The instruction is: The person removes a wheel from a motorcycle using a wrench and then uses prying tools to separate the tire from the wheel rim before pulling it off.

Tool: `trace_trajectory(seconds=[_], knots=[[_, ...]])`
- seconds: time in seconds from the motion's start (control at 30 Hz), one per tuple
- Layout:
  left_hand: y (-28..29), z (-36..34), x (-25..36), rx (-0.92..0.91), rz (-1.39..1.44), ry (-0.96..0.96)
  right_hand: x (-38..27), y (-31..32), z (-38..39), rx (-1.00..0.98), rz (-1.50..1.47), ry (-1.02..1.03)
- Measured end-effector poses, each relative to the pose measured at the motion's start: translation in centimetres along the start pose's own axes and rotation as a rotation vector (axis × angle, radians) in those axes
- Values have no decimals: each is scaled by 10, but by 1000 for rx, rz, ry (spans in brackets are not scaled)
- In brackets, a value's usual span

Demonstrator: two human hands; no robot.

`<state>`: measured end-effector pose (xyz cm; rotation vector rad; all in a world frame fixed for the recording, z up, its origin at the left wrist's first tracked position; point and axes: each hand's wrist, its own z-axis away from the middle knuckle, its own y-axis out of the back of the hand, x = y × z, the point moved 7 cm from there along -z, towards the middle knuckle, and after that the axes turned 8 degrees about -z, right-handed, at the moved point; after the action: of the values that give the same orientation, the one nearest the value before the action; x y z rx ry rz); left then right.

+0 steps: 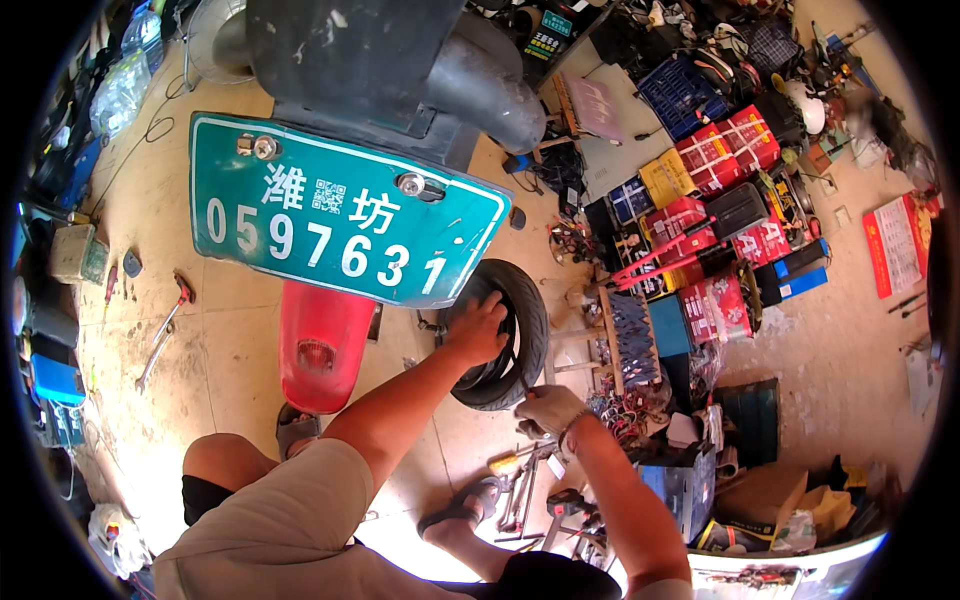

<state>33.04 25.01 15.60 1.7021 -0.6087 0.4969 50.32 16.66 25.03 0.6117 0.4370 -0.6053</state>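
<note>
A black tyre [535, 330] with a dark wheel rim inside it stands tilted on the floor, below the right end of a green number plate. My bare left hand [478, 328] lies on the wheel's left side with its fingers spread over the rim. At the tyre's lower right, my right hand [552, 412], in a pale work glove, is closed around a thin dark bar like a tyre lever [522, 376]. The bar's upper end meets the inner edge of the tyre. The glove covers its lower part.
A scooter's number plate [340, 215] and red tail light [322, 345] hang close in front. A red-handled tool [180, 290] and a wrench [155, 352] lie on the floor at left. Stacked red boxes [715, 305], a wooden rack [612, 340] and loose tools crowd the right.
</note>
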Motion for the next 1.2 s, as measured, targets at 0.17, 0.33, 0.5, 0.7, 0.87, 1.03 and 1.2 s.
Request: trace_trajectory(seconds=[0.17,0.33,0.5,0.7,0.87,1.03,1.2], knots=[[-4,-1,17,-59,-54,20,-43,-21,6,-75,1303,301],[12,3,8,-64,5,51,-41,-50,47,513,503,-32],[17,6,3,-37,-8,53,-26,-97,58,607,452,-68],[18,7,3,-54,-51,75,-29,-89,72,701,553,-49],[12,8,5,-37,-30,50,-51,-46,66,586,871,-11],[17,12,-6,17,-14,41,-63,28,43,180,1200,212],[10,17,1,32,-10,-13,-66,74,15,3,1341,319]])
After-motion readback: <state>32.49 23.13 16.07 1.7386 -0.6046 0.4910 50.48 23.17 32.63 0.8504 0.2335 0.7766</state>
